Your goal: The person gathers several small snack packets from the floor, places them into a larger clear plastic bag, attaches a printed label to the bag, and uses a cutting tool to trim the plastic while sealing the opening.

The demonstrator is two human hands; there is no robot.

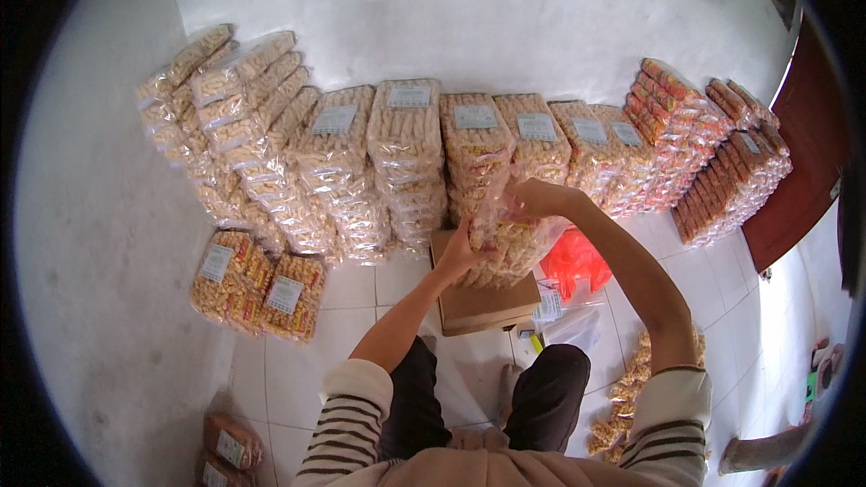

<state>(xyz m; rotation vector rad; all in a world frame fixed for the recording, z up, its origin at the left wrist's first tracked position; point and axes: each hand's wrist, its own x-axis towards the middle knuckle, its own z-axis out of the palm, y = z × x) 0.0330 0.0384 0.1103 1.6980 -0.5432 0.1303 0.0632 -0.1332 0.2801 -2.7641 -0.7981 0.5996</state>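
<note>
A clear plastic bag [504, 264] packed with light-brown snack pieces stands on a brown cardboard box [484, 311] in front of me. My left hand [463, 250] grips the bag's left side near the upper part. At the bag's raised mouth is my right hand [544, 198], bent downward with its fingers partly behind the clear film. Whether those fingers pinch anything is hidden. Right of the box lies a red plastic bag [575, 260]. Printed labels [547, 304], clear plastic sheets or bags [575, 330] and a small yellow-green tool [536, 343] lie nearer me.
Tall stacks of bagged snacks [406, 128] line the white wall. Orange-patterned packs [670, 128] and brown packs [727, 182] are stacked at right. Two labelled bags [287, 301] sit at left, brown bags [231, 443] lower left. Loose snack bundles [622, 406] lie by my right arm.
</note>
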